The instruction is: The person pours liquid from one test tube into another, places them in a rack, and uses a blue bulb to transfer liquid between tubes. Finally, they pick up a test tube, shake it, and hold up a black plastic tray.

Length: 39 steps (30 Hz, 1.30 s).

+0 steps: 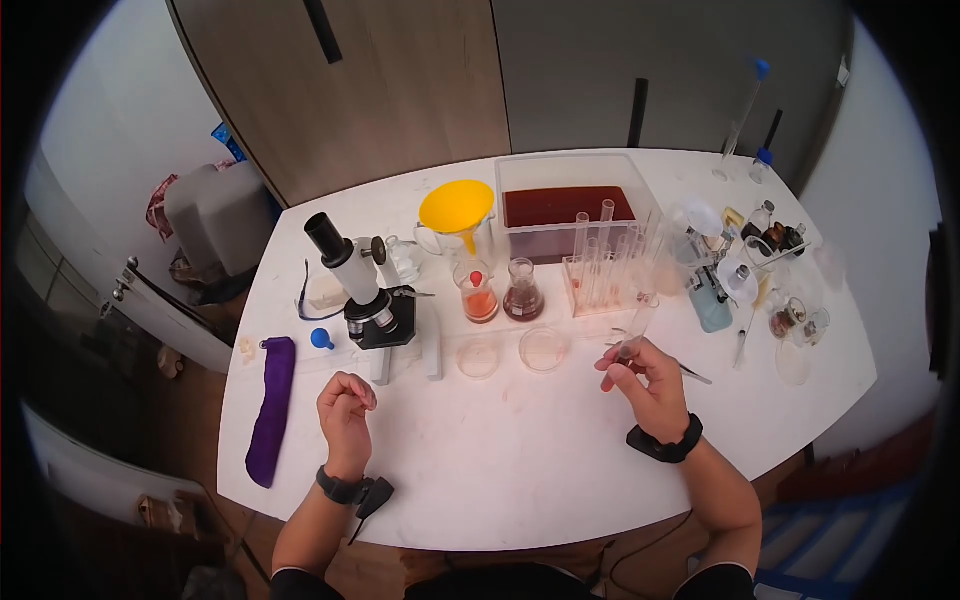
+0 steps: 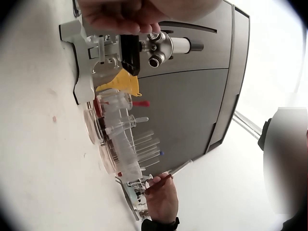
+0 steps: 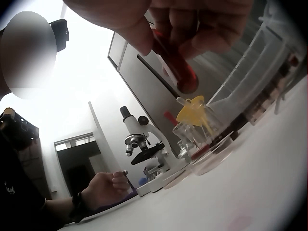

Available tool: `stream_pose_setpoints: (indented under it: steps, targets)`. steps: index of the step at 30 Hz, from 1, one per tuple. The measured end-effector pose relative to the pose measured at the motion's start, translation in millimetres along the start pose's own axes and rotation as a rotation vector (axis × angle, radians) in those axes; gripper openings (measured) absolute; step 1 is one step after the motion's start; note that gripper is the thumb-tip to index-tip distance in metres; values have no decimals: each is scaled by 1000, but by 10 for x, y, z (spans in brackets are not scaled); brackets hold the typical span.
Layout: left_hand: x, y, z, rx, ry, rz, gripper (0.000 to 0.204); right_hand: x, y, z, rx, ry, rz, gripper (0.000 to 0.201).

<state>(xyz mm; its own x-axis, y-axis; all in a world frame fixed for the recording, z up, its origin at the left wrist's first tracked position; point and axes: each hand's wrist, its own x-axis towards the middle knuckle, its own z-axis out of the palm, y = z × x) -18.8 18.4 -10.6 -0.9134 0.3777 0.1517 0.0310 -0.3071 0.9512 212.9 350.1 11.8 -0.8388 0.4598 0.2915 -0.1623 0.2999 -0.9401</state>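
Observation:
My right hand point(image 1: 655, 395) pinches a glass test tube point(image 3: 180, 72) between thumb and fingers, above the right part of the table. Red liquid fills the tube's lower part, and its clear upper end slants upward in the left wrist view. My left hand point(image 1: 346, 425) is held in front of the microscope point(image 1: 350, 275), fingers loosely curled with nothing in them. Between the hands and farther back lie two petri dishes point(image 1: 543, 350). Behind these stand a flask of orange-red liquid point(image 1: 480, 305) with a red-topped dropper and a flask of dark red liquid point(image 1: 524, 300).
A rack of test tubes point(image 1: 598, 295) stands before a clear tub of dark red liquid point(image 1: 570, 205). Left of the tub, a yellow funnel point(image 1: 457, 207) sits in a glass vessel. Tweezers point(image 1: 695, 375) lie beside my right hand. A purple pouch point(image 1: 270, 410) lies at the left edge; jars crowd the right.

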Motion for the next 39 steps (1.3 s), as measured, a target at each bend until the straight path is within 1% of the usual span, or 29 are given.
stream_pose_setpoints:
  steps: [1,3,5,7,9,12,17,19,23,25,26,31,35,39]
  targets:
    - [9,-30,-53,-6,3,-5,12,9,13,-20,-6,-4,5,11]
    - [41,-96,-136,-64,-8,-102,9,19,33,-55,5,31,25,10]
    - [80,-128,-153,-62,20,-110,9,27,50,-62,44,61,37,10]
    - [122,-146,-216,-120,-12,-124,7,31,60,-75,78,87,43,10]
    - [169,-156,-237,-143,-7,-124,6,44,69,-73,120,126,53,12]
    - [208,-179,-298,-166,-16,-143,7,59,56,-66,120,127,72,13]
    - [309,-195,-375,-184,-12,-173,9,88,-32,18,118,136,36,14]
    - [344,-196,-411,-178,33,-187,7,113,-105,60,126,140,38,14]
    - [383,-188,-464,-214,25,-203,5,229,-239,172,143,181,5,16]
    - [405,-209,-484,-229,-24,-222,7,301,-282,220,145,198,-78,17]
    - [413,-215,-491,-236,-21,-220,7,332,-305,261,145,213,-89,18]
    - [410,-219,-502,-211,-22,-240,13,384,-225,340,141,237,-127,18]
    - [412,-235,-504,-195,-29,-252,14,328,-187,339,92,248,-132,17]
    - [398,-229,-510,-244,-38,-250,11,278,-141,291,80,249,-125,17]
